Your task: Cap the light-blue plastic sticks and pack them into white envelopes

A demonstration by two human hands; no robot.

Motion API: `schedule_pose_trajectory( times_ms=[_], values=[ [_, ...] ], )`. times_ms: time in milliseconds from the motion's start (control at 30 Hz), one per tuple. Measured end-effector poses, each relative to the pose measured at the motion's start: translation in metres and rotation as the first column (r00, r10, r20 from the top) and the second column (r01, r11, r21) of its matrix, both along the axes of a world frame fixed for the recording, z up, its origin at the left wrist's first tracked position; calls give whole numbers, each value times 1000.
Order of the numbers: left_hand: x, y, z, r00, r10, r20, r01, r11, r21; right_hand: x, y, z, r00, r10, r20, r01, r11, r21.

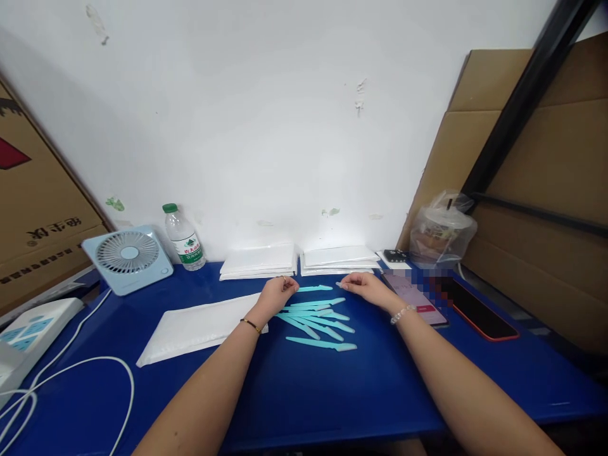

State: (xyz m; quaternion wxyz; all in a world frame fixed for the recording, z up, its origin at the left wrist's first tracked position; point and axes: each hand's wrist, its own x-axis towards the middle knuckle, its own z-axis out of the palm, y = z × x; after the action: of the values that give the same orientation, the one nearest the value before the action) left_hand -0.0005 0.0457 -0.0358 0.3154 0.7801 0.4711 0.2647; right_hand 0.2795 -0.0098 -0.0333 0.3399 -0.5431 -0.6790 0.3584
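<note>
"农夫山" on bottle label

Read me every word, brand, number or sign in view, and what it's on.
Bottle: "农夫山"; the line below is too small to read surely.
Left carton: dark characters, too unclear.
Lit phone: blurred.
Fan: print too small.
</note>
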Motion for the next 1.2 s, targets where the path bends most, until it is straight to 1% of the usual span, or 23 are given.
schedule_pose_trajectory(
  times_ms=[100, 200, 233, 300, 433, 500, 633, 733, 800, 900, 1000, 1067, 1133, 1200],
  values=[
    [0, 2, -2, 986, 24, -168, -2, 991, 133, 13, 4, -4, 990, -63, 128, 57, 997, 54],
    [1, 1, 0, 977, 47, -209, -2, 978, 209, 16, 3, -3, 963, -114, 244, 70, 980, 184],
    [1, -1, 2, 977, 51, -208, -4, 976, 220, 14, 1, -2, 957, -110, 269, 51, 975, 218],
    [1, -6, 6, 978, 32, -208, 16, 975, 222, 8, -2, 1, 950, -62, 306, -15, 970, 243],
    [3, -16, 12, 962, -115, -248, 162, 971, 178, -4, -8, 6, 923, 51, 382, -138, 969, 203],
    [4, -19, 13, 948, -153, -280, 206, 963, 171, -7, -8, 6, 921, 68, 384, -150, 971, 187],
    [5, -18, 12, 936, -143, -323, 203, 966, 162, -6, -7, 4, 941, 72, 332, -126, 981, 146],
    [5, -19, 12, 948, -158, -277, 197, 973, 117, -6, -6, 4, 951, 74, 301, -114, 986, 118],
    [5, -19, 14, 955, -158, -252, 191, 975, 112, -7, -7, 5, 950, 90, 298, -129, 985, 114],
    [3, -19, 18, 956, -107, -272, 142, 983, 115, -4, -7, 7, 950, 106, 293, -142, 985, 103],
    [-2, -18, 23, 944, -51, -326, 93, 989, 113, 7, -8, 8, 953, 91, 289, -112, 992, 57],
    [-5, -18, 23, 936, -20, -350, 78, 985, 151, 14, -9, 9, 953, 57, 298, -74, 996, 45],
    [-5, -19, 22, 941, 2, -339, 80, 971, 226, 17, -10, 7, 952, 3, 307, -28, 997, 79],
    [-2, -20, 18, 949, -9, -315, 106, 951, 291, 15, -8, 4, 950, -39, 310, 2, 993, 119]
  ],
)
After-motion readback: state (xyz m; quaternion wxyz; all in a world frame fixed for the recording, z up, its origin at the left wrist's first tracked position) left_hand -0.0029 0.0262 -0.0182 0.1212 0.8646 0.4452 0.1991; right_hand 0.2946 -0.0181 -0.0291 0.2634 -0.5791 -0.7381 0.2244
